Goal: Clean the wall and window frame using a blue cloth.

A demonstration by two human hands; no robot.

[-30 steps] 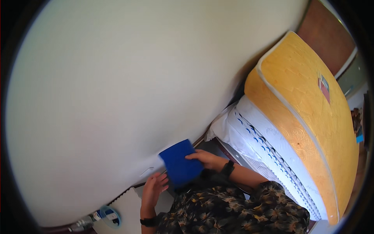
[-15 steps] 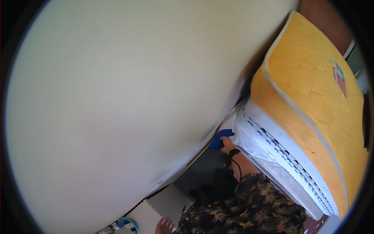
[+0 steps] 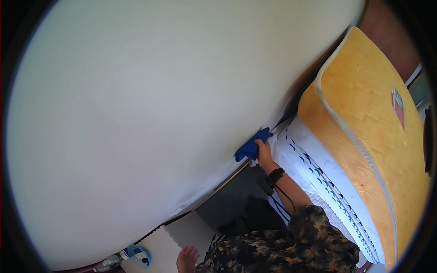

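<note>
My right hand (image 3: 264,154) grips a blue cloth (image 3: 253,145) and holds it flat against the lower part of the white wall (image 3: 159,113). The cloth spreads out beyond the fingertips. A black band with a cord circles that wrist. Beside the hand, on its right, bulges white bedding (image 3: 284,154) at the end of the mattress stack. Low in the picture, my left hand (image 3: 187,259) is held away from everything, its fingers loosely apart and nothing in it.
A yellow mattress (image 3: 359,104) lies on white layers with dark blue marks (image 3: 327,177) to the right. A dark strip (image 3: 227,182) runs along the wall's foot. A light blue round object (image 3: 139,255) and small items lie at the lower left, by a white surface (image 3: 159,245).
My right hand has moved up with the blue cloth, from the wall's bottom edge onto the wall itself. My left hand has shifted slightly left and up. The view has tilted a little.
</note>
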